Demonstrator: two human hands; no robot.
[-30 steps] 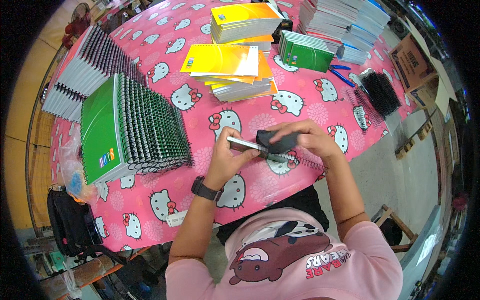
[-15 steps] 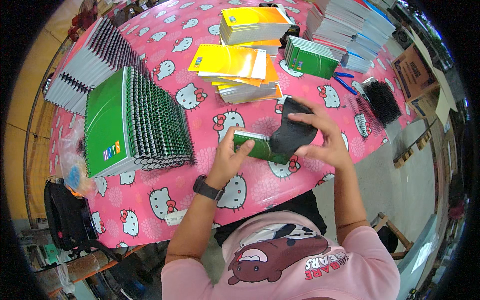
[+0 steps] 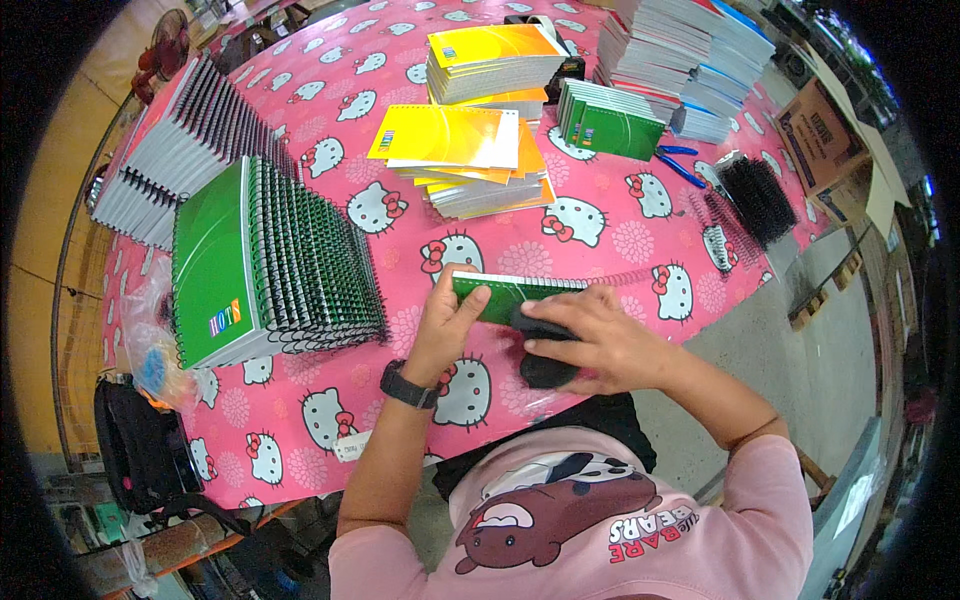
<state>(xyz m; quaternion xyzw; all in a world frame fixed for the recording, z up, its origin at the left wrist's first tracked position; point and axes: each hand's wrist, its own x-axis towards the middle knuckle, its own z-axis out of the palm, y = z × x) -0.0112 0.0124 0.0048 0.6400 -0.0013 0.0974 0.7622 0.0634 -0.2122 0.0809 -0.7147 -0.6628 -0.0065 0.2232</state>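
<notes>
My left hand (image 3: 450, 318) pinches the left end of a small green notebook (image 3: 497, 302), its thumb on the green cover. White page edges and a row of punched holes show along the notebook's upper edge. A thin spiral coil (image 3: 632, 277) sticks out to the right from that edge. My right hand (image 3: 612, 345) is closed on a black, bent, flexible pad (image 3: 546, 368), which lies over the notebook's lower right part. Behind the right fingers, the notebook's right end is hidden.
Stacks of green spiral notebooks (image 3: 215, 270) and red-covered ones (image 3: 165, 140) stand at left. Yellow notebooks (image 3: 450, 135) and smaller green ones (image 3: 610, 125) are piled at the back. Blue-handled pliers (image 3: 682, 168) and black coils (image 3: 760, 205) lie at right, near a cardboard box (image 3: 825, 135).
My right hand has moved down and left, bringing the black pad from the notebook's right end over its lower right part. The notebook is turned more level, and the coil now shows.
</notes>
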